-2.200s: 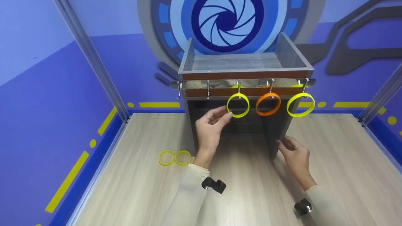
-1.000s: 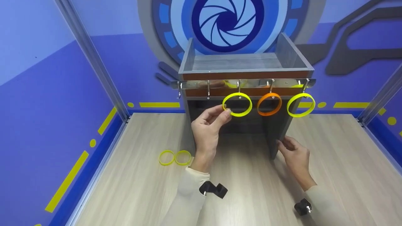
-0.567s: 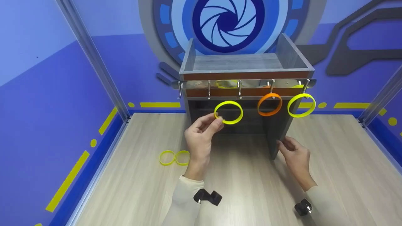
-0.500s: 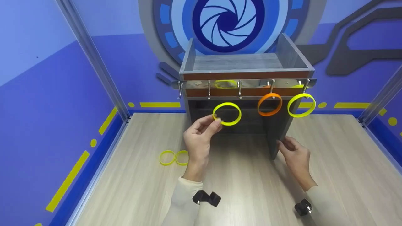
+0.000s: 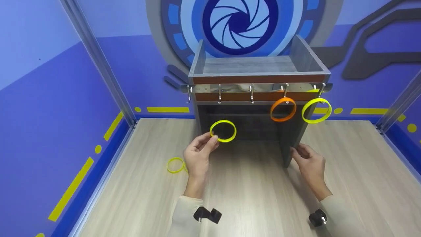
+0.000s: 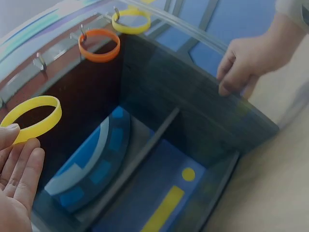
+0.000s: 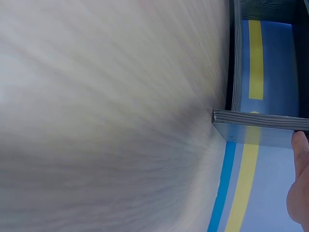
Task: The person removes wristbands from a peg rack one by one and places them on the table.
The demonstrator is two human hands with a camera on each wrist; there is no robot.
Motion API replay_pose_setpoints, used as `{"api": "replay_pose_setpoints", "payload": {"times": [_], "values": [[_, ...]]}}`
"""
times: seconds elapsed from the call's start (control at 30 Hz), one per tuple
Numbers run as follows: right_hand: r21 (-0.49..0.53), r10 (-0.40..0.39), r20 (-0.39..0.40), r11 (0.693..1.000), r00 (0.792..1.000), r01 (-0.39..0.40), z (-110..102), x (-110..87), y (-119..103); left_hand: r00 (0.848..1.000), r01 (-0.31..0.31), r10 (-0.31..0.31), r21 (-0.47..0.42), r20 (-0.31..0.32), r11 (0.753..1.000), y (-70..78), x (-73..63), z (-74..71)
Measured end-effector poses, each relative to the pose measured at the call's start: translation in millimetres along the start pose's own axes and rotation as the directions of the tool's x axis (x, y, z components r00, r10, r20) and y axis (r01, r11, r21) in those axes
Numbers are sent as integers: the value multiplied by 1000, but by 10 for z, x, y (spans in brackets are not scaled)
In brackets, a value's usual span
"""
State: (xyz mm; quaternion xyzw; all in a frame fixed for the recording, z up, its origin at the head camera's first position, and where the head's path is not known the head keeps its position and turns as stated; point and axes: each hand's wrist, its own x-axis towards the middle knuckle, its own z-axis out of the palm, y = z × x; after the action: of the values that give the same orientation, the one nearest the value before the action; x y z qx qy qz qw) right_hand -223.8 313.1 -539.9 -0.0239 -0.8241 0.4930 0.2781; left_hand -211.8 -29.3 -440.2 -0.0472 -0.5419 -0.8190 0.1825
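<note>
My left hand (image 5: 197, 159) pinches a yellow wristband (image 5: 223, 121) at its left side, between thumb and fingers. The band hangs in front of the shelf's opening, below the metal hook rail (image 5: 236, 88). In the left wrist view this wristband (image 6: 46, 129) is off the hooks. An orange wristband (image 5: 282, 120) and another yellow wristband (image 5: 315, 122) hang from the two rightmost hooks. My right hand (image 5: 311, 164) grips the front edge of the grey wooden shelf's right side panel (image 5: 289, 144), thumb on the near side. In the right wrist view a finger (image 7: 300, 150) touches the panel edge.
A yellow wristband (image 5: 175, 172) lies on the wooden table (image 5: 256, 197), left of the shelf. Beside it, a second one is mostly hidden by my left hand. Blue printed walls (image 5: 115, 65) enclose the back and sides.
The yellow wristband in my left hand has come off the middle hook and moved down, left and away from the rail. My right hand stays on the panel.
</note>
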Motion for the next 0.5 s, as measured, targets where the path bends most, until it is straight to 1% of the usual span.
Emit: {"api": "replay_pose_setpoints", "payload": {"times": [0.23, 0.5], "values": [[20, -3, -9, 1000, 1000, 4, -2, -4, -1, 998, 33, -31, 39, -51, 999, -102, -15, -230], [37, -30, -17, 999, 999, 30, 0, 0, 19, 993, 40, -26, 123, -117, 992, -164, -8, -504]]}}
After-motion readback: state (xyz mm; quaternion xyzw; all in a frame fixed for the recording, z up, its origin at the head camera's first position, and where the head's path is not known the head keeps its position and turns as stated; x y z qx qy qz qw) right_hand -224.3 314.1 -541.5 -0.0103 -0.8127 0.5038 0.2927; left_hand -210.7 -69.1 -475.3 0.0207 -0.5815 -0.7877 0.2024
